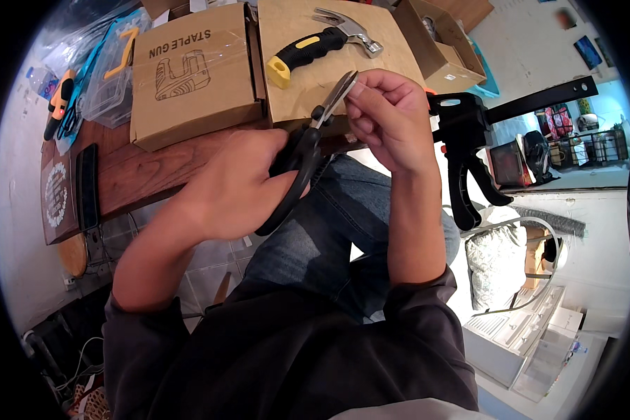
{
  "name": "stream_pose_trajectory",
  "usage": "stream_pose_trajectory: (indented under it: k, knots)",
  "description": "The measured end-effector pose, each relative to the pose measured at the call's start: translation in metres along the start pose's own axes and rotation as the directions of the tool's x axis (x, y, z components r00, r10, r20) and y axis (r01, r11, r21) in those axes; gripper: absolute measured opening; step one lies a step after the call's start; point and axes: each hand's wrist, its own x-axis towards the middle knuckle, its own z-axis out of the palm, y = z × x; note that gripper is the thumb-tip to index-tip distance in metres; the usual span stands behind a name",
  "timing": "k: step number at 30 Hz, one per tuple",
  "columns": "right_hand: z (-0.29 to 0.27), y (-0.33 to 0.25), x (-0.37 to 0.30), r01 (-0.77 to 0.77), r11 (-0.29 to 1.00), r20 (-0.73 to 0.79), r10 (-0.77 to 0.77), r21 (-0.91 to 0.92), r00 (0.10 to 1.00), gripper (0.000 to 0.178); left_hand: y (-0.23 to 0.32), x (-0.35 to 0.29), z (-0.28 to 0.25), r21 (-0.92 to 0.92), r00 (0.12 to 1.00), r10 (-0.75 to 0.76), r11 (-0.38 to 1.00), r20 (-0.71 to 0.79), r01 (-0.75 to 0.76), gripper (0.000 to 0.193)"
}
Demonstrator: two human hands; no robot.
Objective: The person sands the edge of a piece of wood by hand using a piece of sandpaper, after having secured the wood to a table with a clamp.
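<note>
My left hand (231, 185) is closed around the black handles of a pair of scissors (297, 171). The metal blades (339, 99) point up and to the right, and look closed or nearly so. At their tip, my right hand (392, 115) has its fingers curled in a pinch against the blade end. Whether those fingers grip the blade or a small thing beside it cannot be made out. Just beyond both hands, a claw hammer (322, 47) with a black and yellow handle lies on a light wooden board (392, 42).
A cardboard box (192, 77) with a tool drawing lies left of the board, on a brown wooden table (147, 164). A black bar clamp (462, 119) stands at the board's right edge. Beyond it sits an open carton (441, 63). A clear plastic case (108, 94) is far left.
</note>
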Motion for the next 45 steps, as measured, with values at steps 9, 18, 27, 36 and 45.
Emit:
stream_pose_trajectory:
  k: [9, 18, 27, 36, 45]
  knots:
    - [-0.004, 0.000, 0.001, -0.019, 0.999, -0.012, 0.019, -0.026, 1.000, 0.007, -0.005, 0.004, 0.008, -0.018, 0.999, -0.033, 0.999, 0.013, 0.033, 0.019]
    - [0.003, 0.000, -0.001, -0.005, 0.999, -0.058, 0.002, -0.050, 0.998, 0.006, -0.003, 0.008, 0.013, 0.074, 0.995, 0.084, 0.994, -0.049, -0.080, 0.019]
    - [0.006, -0.012, 0.003, -0.160, 0.978, -0.168, 0.136, -0.137, 0.976, 0.006, -0.015, 0.018, 0.017, -0.115, 0.999, 0.033, 0.993, 0.000, -0.033, 0.021]
    - [0.009, -0.016, 0.003, -0.211, 0.951, -0.208, 0.164, -0.226, 0.964, 0.004, -0.024, 0.023, 0.027, -0.197, 1.000, 0.010, 0.980, -0.001, -0.010, 0.018]
    - [0.013, -0.009, -0.002, -0.152, 0.956, -0.222, 0.096, -0.252, 0.970, 0.004, -0.012, 0.020, 0.027, -0.096, 0.996, 0.069, 0.993, -0.062, -0.075, 0.020]
